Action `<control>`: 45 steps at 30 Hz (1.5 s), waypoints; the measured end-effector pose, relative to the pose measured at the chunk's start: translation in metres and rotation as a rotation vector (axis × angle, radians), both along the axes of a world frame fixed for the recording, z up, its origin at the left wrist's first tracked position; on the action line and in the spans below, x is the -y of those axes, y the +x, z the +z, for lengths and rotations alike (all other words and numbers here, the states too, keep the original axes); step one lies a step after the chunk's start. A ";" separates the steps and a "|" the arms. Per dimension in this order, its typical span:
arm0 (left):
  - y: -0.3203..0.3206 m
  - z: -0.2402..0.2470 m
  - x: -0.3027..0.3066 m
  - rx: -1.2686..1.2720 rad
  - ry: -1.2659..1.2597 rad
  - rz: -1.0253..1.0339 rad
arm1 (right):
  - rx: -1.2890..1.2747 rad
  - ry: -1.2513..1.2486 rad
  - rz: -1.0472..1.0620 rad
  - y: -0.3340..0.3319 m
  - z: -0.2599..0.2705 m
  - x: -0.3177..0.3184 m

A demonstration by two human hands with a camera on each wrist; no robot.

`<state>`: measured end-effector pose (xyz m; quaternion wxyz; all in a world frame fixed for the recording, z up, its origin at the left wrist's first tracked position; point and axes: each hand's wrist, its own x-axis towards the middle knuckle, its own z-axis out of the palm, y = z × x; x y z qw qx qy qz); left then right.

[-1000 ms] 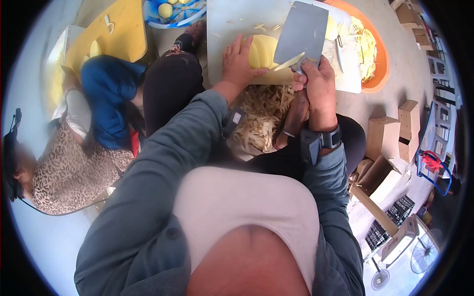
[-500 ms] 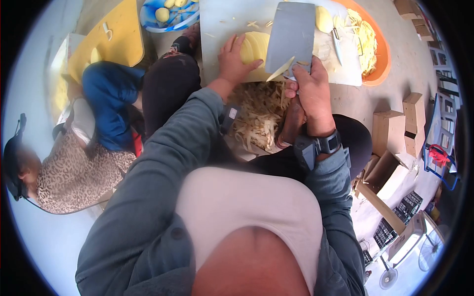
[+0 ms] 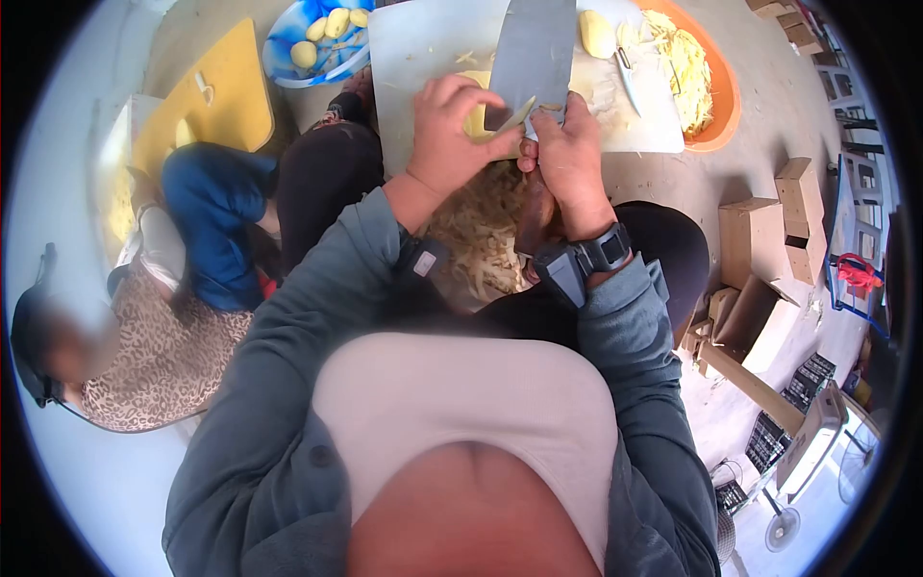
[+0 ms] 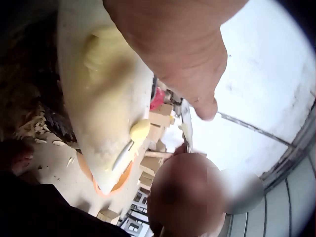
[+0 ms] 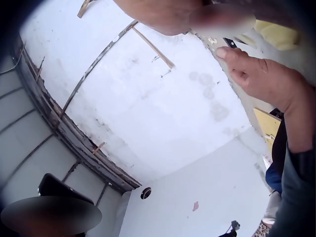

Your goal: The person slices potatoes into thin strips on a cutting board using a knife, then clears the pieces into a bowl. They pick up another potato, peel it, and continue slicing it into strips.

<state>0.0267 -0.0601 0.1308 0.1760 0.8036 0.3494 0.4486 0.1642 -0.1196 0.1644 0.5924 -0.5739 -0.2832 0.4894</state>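
Observation:
My right hand (image 3: 569,159) grips the handle of a cleaver (image 3: 532,53), its broad blade raised over the white cutting board (image 3: 409,43). A thin potato slice (image 3: 522,112) clings to the blade low down near the handle. Close beside it is my left hand (image 3: 447,130), thumb and forefinger curved with a gap between them, fingertips right at the slice. Behind those fingers lies a cut potato (image 3: 473,117), partly hidden. The left wrist view has the blade (image 4: 186,121) nearly edge-on. In the right wrist view, the left hand (image 5: 261,74) is beside the blade.
A whole peeled potato (image 3: 596,35) and a small knife (image 3: 629,82) lie on the board's right. Beyond is an orange basin (image 3: 728,106) of potato shreds. Peelings (image 3: 481,250) lie below the board. A blue-white basin (image 3: 279,67) holds potatoes; another person (image 3: 163,356) sits left.
My left hand has lifted off the cut potato and moved right to the slice on the cleaver. The right hand still holds the cleaver raised. The head view has shifted slightly.

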 end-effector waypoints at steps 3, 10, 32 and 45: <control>0.004 0.001 0.002 -0.118 0.025 -0.073 | 0.175 -0.011 0.006 0.001 -0.004 -0.002; 0.006 -0.012 -0.002 0.115 -0.340 -0.199 | 0.179 -0.012 0.006 0.003 0.000 0.000; 0.076 -0.067 -0.044 0.114 -0.317 -0.070 | -0.189 -0.031 -0.233 0.046 0.036 0.024; 0.025 -0.060 -0.044 -0.425 -0.145 0.147 | 1.058 -0.083 0.186 0.028 -0.027 0.011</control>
